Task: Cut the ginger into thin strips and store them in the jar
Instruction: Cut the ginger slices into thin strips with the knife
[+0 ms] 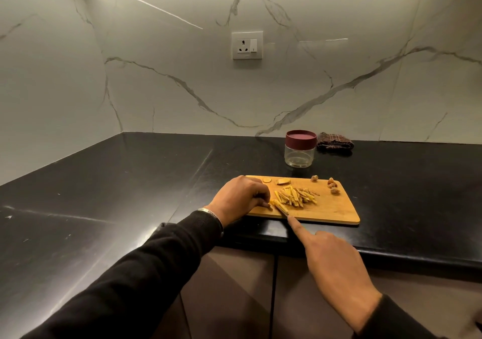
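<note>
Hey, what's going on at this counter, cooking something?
A person is slicing ginger on a wooden cutting board. The left hand pinches a small ginger piece at the board's near left, while the right hand works a knife, index finger stretched along it. A pile of thin strips already lies mid-board, with peel scraps at the far right corner. The jar behind the board is empty, its maroon lid on, beside a folded cloth.
</note>
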Motion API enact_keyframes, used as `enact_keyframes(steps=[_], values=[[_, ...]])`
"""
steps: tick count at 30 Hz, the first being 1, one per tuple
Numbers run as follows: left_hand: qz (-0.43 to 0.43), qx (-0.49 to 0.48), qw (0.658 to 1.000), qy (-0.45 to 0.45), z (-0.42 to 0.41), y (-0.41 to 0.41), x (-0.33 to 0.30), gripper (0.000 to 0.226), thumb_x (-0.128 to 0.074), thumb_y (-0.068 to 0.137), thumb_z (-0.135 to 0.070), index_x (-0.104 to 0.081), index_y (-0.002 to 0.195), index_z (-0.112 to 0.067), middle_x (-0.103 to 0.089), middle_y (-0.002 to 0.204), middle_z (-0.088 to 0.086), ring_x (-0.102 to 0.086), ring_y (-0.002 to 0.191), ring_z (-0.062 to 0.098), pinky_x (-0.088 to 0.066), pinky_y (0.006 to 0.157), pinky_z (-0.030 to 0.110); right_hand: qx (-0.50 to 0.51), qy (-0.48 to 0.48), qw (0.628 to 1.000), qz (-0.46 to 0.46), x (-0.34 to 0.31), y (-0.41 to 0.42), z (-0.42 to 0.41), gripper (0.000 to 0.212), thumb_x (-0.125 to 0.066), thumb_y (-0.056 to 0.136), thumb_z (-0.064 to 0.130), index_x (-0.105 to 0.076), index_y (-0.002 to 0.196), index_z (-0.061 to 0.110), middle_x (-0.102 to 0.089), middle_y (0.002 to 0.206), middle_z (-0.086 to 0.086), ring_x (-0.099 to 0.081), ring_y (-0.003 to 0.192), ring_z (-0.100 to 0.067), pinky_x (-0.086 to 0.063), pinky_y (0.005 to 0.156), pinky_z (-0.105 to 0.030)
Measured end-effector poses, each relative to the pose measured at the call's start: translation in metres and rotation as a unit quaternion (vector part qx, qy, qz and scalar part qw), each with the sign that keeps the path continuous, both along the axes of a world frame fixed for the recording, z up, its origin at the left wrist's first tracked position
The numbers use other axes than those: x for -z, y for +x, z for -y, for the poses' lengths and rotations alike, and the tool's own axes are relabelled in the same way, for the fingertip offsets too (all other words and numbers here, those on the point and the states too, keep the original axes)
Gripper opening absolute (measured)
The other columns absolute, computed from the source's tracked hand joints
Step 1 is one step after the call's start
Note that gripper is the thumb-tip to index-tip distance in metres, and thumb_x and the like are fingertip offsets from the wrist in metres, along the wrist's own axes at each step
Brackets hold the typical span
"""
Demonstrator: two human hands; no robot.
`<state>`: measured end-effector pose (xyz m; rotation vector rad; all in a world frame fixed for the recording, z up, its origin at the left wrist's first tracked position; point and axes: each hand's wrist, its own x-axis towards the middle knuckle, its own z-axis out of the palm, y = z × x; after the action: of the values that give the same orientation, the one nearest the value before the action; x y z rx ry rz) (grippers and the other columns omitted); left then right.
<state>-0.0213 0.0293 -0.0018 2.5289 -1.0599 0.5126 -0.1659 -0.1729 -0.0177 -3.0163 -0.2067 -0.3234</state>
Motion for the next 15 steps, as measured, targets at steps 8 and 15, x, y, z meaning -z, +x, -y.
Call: enact_keyframes(steps=[8, 15], values=[[-0.039, -0.002, 0.997, 0.069, 0.007, 0.010, -0.008, 0.029, -0.071, 0.091, -0.018, -0.073, 0.119, -0.024, -0.067, 0.107, -0.005, -0.060, 0.091, 0.005, -0.054, 0.086, 0.024, -0.011, 0.066, 0.998, 0.007, 0.011, 0.004, 0.003, 0.066, -0.030, 0.108, 0.025, 0.012, 0.155, 0.046, -0.047, 0.088, 0.005, -0.044, 0.076, -0.010, -0.036, 0.067, -0.025], [-0.012, -0.006, 1.000, -0.011, 0.003, 0.006, -0.001, 0.011, -0.076, 0.086, -0.013, -0.073, 0.095, -0.017, -0.071, 0.090, -0.005, -0.060, 0.077, 0.004, -0.055, 0.076, 0.027, -0.037, 0.108, 0.993, 0.008, 0.005, 0.007, 0.005, 0.061, -0.028, 0.108, 0.027, 0.003, 0.156, 0.047, -0.054, 0.086, 0.006, -0.050, 0.076, -0.010, -0.040, 0.066, -0.027]])
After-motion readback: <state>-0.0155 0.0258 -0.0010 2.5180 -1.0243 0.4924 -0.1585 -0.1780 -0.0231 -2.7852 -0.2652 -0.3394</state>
